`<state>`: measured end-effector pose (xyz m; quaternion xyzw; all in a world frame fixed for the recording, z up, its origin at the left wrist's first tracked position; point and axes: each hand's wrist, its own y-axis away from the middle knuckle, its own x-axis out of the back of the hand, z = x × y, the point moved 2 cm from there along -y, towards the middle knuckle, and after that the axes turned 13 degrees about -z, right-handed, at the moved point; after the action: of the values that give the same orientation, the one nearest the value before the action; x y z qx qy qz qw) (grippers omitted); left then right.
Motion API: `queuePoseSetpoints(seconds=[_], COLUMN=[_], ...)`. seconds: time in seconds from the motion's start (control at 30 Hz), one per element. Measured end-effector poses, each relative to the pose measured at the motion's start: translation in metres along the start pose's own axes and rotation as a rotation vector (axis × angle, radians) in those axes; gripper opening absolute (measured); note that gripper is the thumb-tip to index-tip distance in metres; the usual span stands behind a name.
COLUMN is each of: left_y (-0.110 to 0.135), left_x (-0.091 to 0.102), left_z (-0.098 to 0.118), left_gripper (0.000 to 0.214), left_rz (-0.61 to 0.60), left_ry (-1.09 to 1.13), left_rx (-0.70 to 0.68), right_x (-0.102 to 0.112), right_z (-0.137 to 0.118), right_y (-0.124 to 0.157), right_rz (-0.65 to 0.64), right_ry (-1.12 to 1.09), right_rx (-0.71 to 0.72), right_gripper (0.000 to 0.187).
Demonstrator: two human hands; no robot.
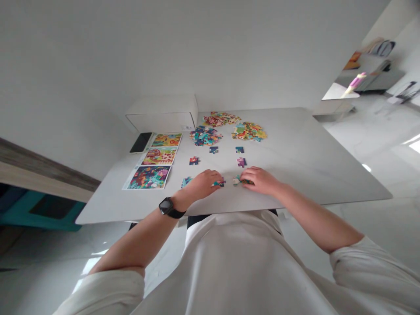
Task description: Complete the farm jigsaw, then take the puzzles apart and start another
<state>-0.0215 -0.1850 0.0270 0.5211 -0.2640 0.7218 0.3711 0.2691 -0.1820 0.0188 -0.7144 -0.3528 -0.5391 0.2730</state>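
Note:
My left hand [201,183], with a black watch on its wrist, rests on the white table [305,162], fingers curled on a dark jigsaw piece [219,183]. My right hand [259,180] lies beside it, fingers pinched on a pale and green jigsaw piece [237,180]. The two pieces sit a little apart between my hands. Single pieces lie just beyond: a teal one [186,181], a red and blue one [194,160], a purple one [241,162], and two blue ones [213,150] [239,149].
Three heaps of pieces lie at the table's far side: blue [205,135], red [220,118], yellow-green [248,131]. Three picture cards [159,161] lie at the left, with a black phone [141,142] and a white box [164,114] behind them.

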Motion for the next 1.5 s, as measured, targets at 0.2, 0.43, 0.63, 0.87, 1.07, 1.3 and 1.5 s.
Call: queuePoseSetpoints(seconds=[0.2,0.43,0.63,0.87,1.07,1.3,1.5], left_y=[0.002,0.005,0.008,-0.003,-0.030,-0.068,-0.082], left_x=[0.001,0.031,0.068,0.091,0.088,0.076,0.071], left_z=[0.001,-0.026,-0.085,-0.144,-0.168,-0.190,-0.216], left_gripper=[0.018,0.027,0.029,0.036,0.045,0.058,0.056], left_rz=[0.008,0.105,0.196,0.164,0.078,-0.003,-0.031], left_ry=[0.012,-0.034,-0.086,-0.134,-0.237,-0.196,-0.046], left_rx=[-0.003,0.147,0.395,0.473,0.501,0.359,0.240], right_x=[-0.001,0.033,0.056,0.069,0.066,0.068,0.072], right_z=[0.001,0.022,0.058,0.091,0.107,0.123,0.141], right_y=[0.007,0.013,-0.002,-0.052,-0.116,-0.206,-0.270], right_rz=[0.024,0.241,0.184,0.079,-0.040,-0.017,-0.015], right_ry=[-0.028,-0.035,0.039,0.050,0.046,0.013,-0.129], right_rx=[-0.004,-0.071,-0.155,-0.211,-0.285,-0.339,-0.505], right_gripper=[0.017,0.016,0.021,0.021,0.022,0.028,0.034])
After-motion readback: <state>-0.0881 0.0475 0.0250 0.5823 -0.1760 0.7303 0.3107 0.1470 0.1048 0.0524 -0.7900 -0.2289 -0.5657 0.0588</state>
